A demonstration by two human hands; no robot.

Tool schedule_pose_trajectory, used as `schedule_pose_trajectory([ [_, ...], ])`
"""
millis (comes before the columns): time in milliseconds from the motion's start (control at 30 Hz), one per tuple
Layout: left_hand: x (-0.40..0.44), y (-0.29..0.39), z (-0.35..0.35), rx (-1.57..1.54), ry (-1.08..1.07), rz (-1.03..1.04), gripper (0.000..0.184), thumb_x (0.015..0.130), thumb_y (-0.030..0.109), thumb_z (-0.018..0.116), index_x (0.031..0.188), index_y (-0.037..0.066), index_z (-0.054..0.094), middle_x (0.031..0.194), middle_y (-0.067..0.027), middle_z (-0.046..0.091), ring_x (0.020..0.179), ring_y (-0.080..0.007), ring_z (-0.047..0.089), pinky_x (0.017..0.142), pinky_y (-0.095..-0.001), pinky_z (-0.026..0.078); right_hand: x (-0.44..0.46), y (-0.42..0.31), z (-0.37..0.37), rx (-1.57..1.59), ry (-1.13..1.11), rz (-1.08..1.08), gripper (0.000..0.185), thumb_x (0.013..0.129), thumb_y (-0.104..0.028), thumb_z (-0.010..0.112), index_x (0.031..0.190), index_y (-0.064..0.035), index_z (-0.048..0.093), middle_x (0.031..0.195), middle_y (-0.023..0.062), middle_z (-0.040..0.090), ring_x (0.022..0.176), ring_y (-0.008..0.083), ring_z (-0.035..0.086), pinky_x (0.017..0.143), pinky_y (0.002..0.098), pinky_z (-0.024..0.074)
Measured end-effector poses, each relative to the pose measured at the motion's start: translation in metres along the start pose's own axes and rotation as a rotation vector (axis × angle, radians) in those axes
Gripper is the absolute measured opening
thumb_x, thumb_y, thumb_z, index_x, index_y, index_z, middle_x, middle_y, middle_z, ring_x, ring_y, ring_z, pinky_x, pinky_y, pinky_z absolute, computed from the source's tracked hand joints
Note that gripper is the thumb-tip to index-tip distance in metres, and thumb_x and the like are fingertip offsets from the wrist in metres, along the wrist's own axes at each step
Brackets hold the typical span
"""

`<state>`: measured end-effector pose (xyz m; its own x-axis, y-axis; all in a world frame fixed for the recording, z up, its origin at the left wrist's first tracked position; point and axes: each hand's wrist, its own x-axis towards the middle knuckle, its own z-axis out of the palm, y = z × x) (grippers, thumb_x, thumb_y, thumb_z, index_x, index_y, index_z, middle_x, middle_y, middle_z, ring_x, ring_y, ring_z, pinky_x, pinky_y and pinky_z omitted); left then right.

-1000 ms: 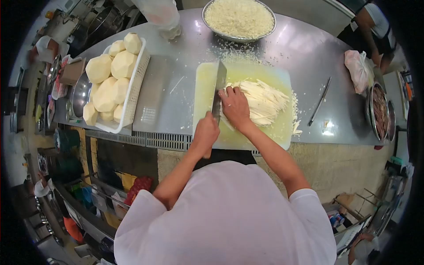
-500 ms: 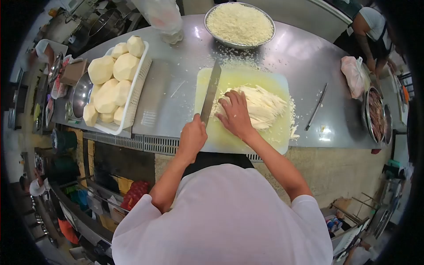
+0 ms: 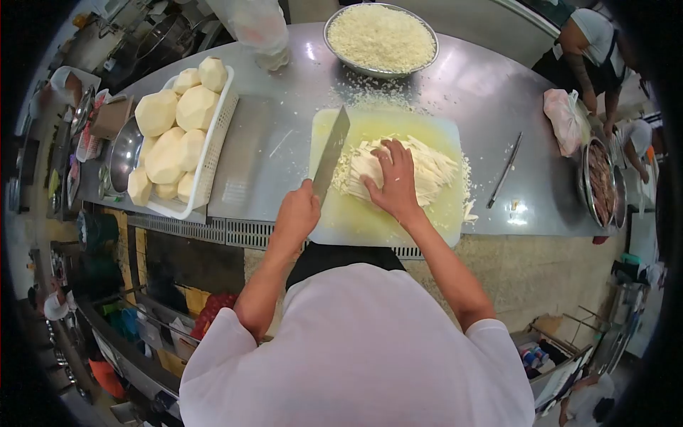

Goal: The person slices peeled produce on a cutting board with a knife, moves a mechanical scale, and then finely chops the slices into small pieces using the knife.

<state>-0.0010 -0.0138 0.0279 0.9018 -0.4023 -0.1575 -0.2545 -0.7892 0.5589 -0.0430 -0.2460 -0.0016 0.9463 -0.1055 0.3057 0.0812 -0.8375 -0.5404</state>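
Observation:
My left hand [image 3: 297, 212] is closed around the handle of a wide-bladed kitchen knife [image 3: 333, 153]. Its blade points away from me over the left part of a yellowish cutting board [image 3: 352, 224]. Spread out, the fingers of my right hand [image 3: 395, 183] rest on a pile of pale vegetable strips [image 3: 435, 167] in the middle of the board. Between blade and pile there is a small gap with cut bits in it. Beyond the board stands a metal bowl [image 3: 378, 73] heaped with finely chopped pale pieces [image 3: 384, 37].
Left on the steel table [image 3: 256, 142], a white basket [image 3: 213, 153] holds several large peeled pale root vegetables [image 3: 165, 158]. A thin metal rod [image 3: 506, 169] lies right of the board. Farther right are a plastic bag [image 3: 564, 121] and a bowl of brownish strips [image 3: 600, 185], near another person [image 3: 587, 50].
The knife has moved left, away from the pile, its blade now leaning flatter. My right hand has shifted right on the strips with its fingers wider apart, uncovering the pile's left end.

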Motion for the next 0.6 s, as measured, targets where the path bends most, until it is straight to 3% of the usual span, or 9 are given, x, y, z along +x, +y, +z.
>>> schedule_pose_trajectory([
  [67, -0.005, 0.019, -0.02, -0.038, -0.027, -0.003, 0.019, 0.095, 0.01, 0.052, 0.104, -0.006, 0.055, 0.077, -0.0335, 0.065, 0.077, -0.0534, 0.064, 0.07, -0.0618, 0.049, 0.008, 0.004, 0.013, 0.017, 0.173, -0.021, 0.04, 0.079, -0.013, 0.073, 0.116, -0.0055, 0.06, 0.128, 0.0208, 0.053, 0.129, 0.0427, 0.046, 0.11, 0.0572, 0.0346],
  [200, 0.017, 0.012, 0.017, -0.001, -0.03, 0.036, 0.019, 0.093, 0.008, 0.053, 0.106, -0.007, 0.056, 0.076, -0.0329, 0.065, 0.076, -0.0525, 0.064, 0.07, -0.0608, 0.05, 0.012, 0.002, 0.038, 0.011, 0.195, -0.051, 0.03, 0.081, -0.011, 0.07, 0.109, -0.004, 0.061, 0.112, 0.0189, 0.058, 0.113, 0.0396, 0.054, 0.1, 0.0518, 0.041],
  [267, 0.034, 0.008, 0.023, 0.1, -0.043, 0.091, 0.022, 0.091, 0.005, 0.053, 0.109, -0.007, 0.055, 0.074, -0.0323, 0.064, 0.076, -0.0514, 0.065, 0.07, -0.0598, 0.05, 0.016, 0.002, 0.043, -0.197, 0.169, -0.087, 0.02, 0.084, -0.009, 0.064, 0.103, -0.005, 0.063, 0.1, 0.0158, 0.059, 0.102, 0.0355, 0.056, 0.092, 0.0477, 0.0428],
  [367, 0.005, 0.034, -0.027, 0.078, -0.102, 0.084, 0.02, 0.089, 0.003, 0.054, 0.107, -0.007, 0.054, 0.073, -0.032, 0.064, 0.076, -0.0513, 0.065, 0.069, -0.0599, 0.05, 0.015, 0.005, 0.047, -0.244, 0.138, -0.074, 0.015, 0.084, -0.011, 0.062, 0.099, -0.0065, 0.063, 0.097, 0.0131, 0.058, 0.099, 0.0324, 0.056, 0.091, 0.046, 0.0427],
  [567, 0.037, 0.012, 0.034, 0.12, -0.079, 0.126, 0.016, 0.091, 0.004, 0.057, 0.103, -0.005, 0.05, 0.075, -0.0324, 0.063, 0.076, -0.0526, 0.063, 0.069, -0.0603, 0.048, 0.015, 0.004, 0.047, -0.27, 0.139, -0.091, 0.015, 0.083, -0.009, 0.059, 0.098, -0.0087, 0.063, 0.09, 0.0125, 0.056, 0.093, 0.0313, 0.056, 0.087, 0.045, 0.0419],
  [600, 0.036, 0.021, 0.019, 0.119, -0.076, 0.134, 0.016, 0.091, 0.004, 0.057, 0.103, -0.005, 0.05, 0.075, -0.0324, 0.063, 0.076, -0.0526, 0.063, 0.069, -0.0603, 0.048, 0.018, 0.006, 0.047, -0.276, 0.145, -0.091, 0.015, 0.083, -0.009, 0.059, 0.098, -0.0087, 0.063, 0.09, 0.0125, 0.056, 0.093, 0.0313, 0.056, 0.087, 0.045, 0.0419],
])
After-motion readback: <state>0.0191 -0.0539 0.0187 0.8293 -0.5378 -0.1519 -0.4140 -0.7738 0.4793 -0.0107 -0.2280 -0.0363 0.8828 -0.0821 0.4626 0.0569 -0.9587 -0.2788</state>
